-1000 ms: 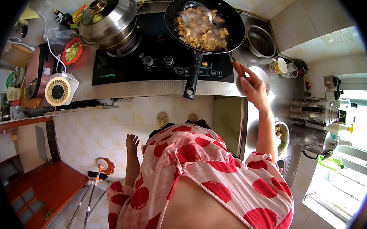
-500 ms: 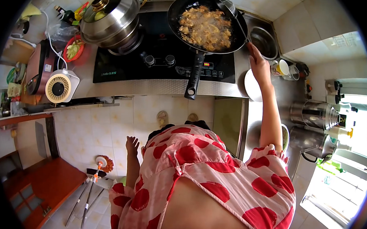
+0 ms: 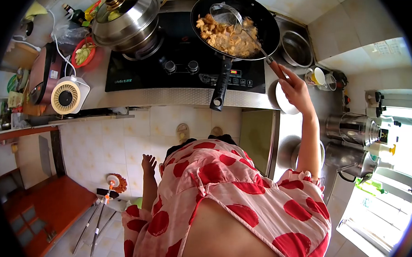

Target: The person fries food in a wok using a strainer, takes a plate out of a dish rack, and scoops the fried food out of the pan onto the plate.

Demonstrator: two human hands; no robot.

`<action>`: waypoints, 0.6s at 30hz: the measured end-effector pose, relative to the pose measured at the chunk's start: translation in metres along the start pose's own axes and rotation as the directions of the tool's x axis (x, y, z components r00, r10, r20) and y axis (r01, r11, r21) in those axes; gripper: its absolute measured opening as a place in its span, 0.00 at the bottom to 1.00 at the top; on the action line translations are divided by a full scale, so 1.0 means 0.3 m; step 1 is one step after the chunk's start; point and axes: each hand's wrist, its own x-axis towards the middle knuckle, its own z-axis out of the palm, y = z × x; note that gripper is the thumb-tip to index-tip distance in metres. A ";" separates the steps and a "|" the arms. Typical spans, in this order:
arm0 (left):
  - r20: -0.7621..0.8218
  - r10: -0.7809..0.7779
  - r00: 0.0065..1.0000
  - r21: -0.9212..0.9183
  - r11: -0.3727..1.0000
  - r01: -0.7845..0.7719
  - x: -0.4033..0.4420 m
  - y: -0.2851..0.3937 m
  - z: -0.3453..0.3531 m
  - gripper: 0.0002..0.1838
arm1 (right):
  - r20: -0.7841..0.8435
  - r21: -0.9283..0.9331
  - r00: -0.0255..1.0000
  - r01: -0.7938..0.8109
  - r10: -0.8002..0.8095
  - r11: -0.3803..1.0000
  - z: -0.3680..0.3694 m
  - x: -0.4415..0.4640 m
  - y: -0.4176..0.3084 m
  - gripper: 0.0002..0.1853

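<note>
At the right of the black hob [image 3: 139, 77], a deep black pan [image 3: 269, 30] sits with its own handle [image 3: 221, 85] pointing toward the person and over the hob's near edge. Inside it, golden-brown food pieces [image 3: 239, 43] in a bubbling layer, spread across the middle of the pan. Skimmer [image 3: 226, 13] in use: round wire mesh over the far part of the food, shaft slanting across the pan's right rim; cannot tell whether the mesh touches the pieces. Right hand [image 3: 294, 88] beside the pan's near right side, grip closed around the skimmer's wooden handle [image 3: 277, 68]. Left hand [image 3: 148, 163] hangs low at the person's side, well apart from the hob; grip released, fingers loosely spread. Just right of the pan, a steel bowl [image 3: 296, 49] on the metal counter [image 3: 95, 88]; nearer, a white plate [image 3: 283, 100], partly behind the right hand. Beyond these, a white cup [image 3: 316, 76] with yellow showing, a clear glass [image 3: 330, 82] beside it. To the left on the hob, a large steel pot [image 3: 129, 38], lidded, lid tilted in this view by the wide lens. Further left, a red basket [image 3: 74, 60] with pale green vegetable pieces [image 3: 83, 54] inside; near the counter edge, a small white fan [image 3: 65, 98]
</note>
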 end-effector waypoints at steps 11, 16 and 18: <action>0.096 0.057 0.994 0.029 0.998 -0.060 0.035 0.057 0.084 0.34 | -0.121 -0.087 0.992 -0.041 0.030 0.995 0.006 -0.113 0.052 0.22; 0.070 0.044 0.997 0.045 0.998 -0.047 0.036 0.057 0.062 0.35 | 0.019 0.196 0.998 -0.069 0.067 0.978 0.023 -0.120 0.045 0.23; 0.066 0.038 0.997 0.046 0.998 -0.041 0.041 0.043 0.048 0.35 | -0.004 0.143 0.996 -0.089 0.090 0.986 0.052 -0.084 0.065 0.23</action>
